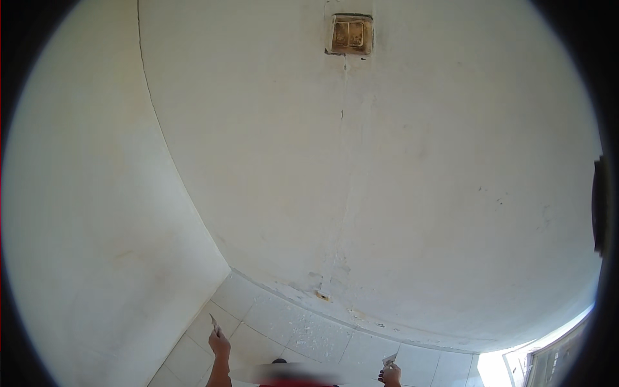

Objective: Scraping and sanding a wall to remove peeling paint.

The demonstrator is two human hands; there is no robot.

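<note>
My left hand (220,344) is closed around a putty knife (213,320), its thin blade seen nearly edge-on and pointing up toward the wall corner. Farther right, my right hand (391,375) grips a second putty knife (389,358), whose flat, greyish blade widens toward its tip. Both hands are low in the view, apart from each other and over the tiled floor (258,342). Neither blade appears to touch the white wall (412,193). The handles are mostly hidden by my fingers.
A stained double light switch (349,34) sits high on the wall. Below it, a patched vertical strip (348,174) runs down to a small hole (322,296) amid peeling paint. White flakes (309,332) litter the tiles. A side wall (97,213) meets at left; a bright opening (509,367) lies at right.
</note>
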